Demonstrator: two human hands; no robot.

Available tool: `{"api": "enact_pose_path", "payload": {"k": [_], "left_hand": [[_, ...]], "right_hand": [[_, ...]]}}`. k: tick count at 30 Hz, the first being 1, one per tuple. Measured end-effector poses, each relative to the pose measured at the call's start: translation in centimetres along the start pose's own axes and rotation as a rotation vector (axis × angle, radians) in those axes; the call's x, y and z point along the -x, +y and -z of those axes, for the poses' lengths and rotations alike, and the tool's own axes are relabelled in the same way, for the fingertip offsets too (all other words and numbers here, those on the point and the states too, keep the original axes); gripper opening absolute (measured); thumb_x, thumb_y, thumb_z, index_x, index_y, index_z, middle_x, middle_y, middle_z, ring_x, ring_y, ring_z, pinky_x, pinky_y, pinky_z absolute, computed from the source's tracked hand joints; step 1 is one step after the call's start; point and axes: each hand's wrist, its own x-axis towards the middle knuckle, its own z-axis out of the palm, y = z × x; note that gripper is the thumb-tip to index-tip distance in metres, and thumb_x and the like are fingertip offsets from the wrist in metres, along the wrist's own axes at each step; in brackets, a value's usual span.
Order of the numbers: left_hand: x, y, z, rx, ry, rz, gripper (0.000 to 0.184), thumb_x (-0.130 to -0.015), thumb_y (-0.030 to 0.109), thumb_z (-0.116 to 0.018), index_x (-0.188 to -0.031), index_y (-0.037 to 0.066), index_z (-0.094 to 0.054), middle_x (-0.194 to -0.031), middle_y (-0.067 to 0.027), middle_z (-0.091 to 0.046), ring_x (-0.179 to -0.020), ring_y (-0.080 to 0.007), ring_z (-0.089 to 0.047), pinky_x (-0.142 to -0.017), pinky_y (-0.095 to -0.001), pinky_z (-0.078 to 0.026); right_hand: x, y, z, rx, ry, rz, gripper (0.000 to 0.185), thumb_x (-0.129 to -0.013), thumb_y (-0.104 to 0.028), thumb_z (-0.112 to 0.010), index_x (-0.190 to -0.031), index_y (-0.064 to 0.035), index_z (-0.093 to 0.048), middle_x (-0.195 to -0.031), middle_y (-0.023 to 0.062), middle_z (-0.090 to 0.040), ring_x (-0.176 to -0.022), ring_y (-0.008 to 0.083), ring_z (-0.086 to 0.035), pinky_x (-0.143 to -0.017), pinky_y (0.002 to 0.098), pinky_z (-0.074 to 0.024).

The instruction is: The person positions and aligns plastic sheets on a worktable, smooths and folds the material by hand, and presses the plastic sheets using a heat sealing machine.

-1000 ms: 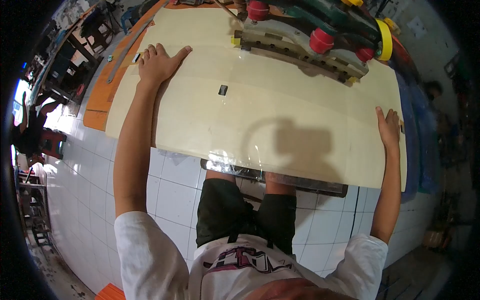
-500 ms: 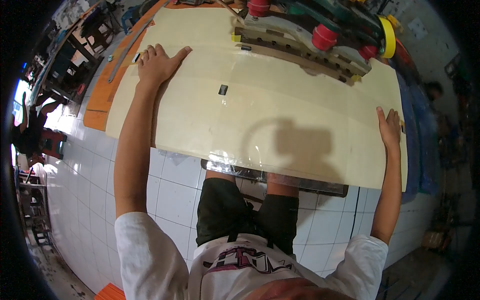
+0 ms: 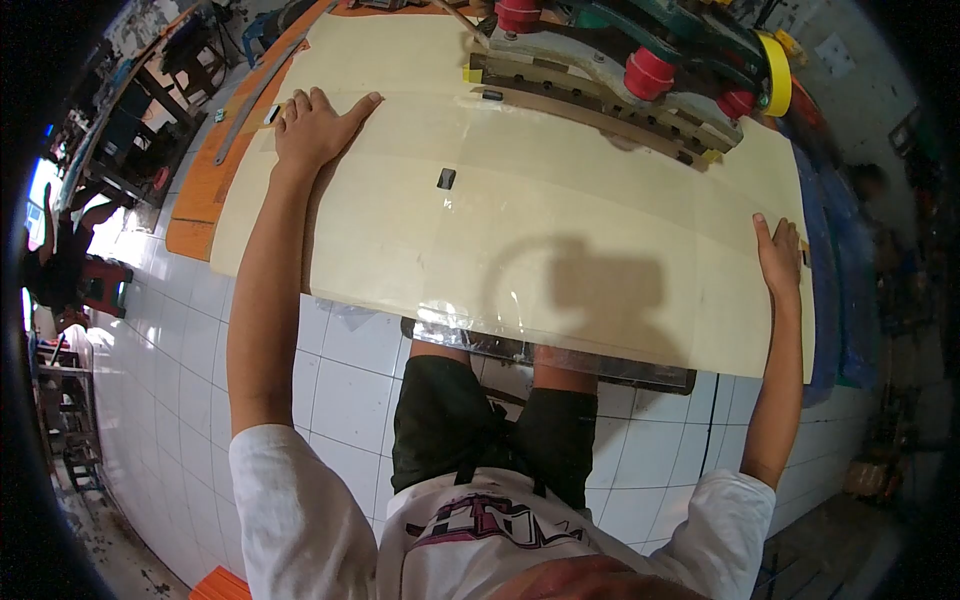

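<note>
A cream-coloured board or sheet [image 3: 400,240] spreads across the work surface in front of me. Clear plastic film [image 3: 440,318] lies over it and hangs past the near edge. My left hand [image 3: 316,130] rests palm down near the left side, thumb stretched away from the other fingers. On the right, my right hand [image 3: 778,262] lies flat by the board's right edge, fingers extended. Beside its fingertips is a small dark piece [image 3: 806,257]. Another small black piece [image 3: 446,179] sits left of the middle. Neither hand grips anything.
A heavy machine [image 3: 640,60] with red fittings and a long slotted bar [image 3: 590,100] stands over the far side of the board. A metal ruler [image 3: 250,110] lies on the orange tabletop [image 3: 190,225] at left. Blue plastic [image 3: 835,270] hangs at right. Another person is at far left.
</note>
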Motion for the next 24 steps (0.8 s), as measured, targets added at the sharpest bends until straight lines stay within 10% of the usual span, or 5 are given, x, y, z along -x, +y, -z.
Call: {"api": "enact_pose_path", "payload": {"k": [24], "left_hand": [[-0.2,0.6,0.8,-0.038,-0.08,0.038,0.116,-0.075,0.087,-0.037,-0.144,-0.006,-0.033,-0.15,-0.0297,-0.028,-0.144,-0.0396,-0.021,-0.116,-0.0526,-0.016]], "right_hand": [[0.3,-0.2,0.1,0.009,0.033,-0.004,0.098,-0.089,-0.072,-0.036,-0.146,0.0068,-0.027,-0.153,0.028,-0.022,-0.145,0.0361,-0.019,-0.118,0.0463,-0.0139]]}}
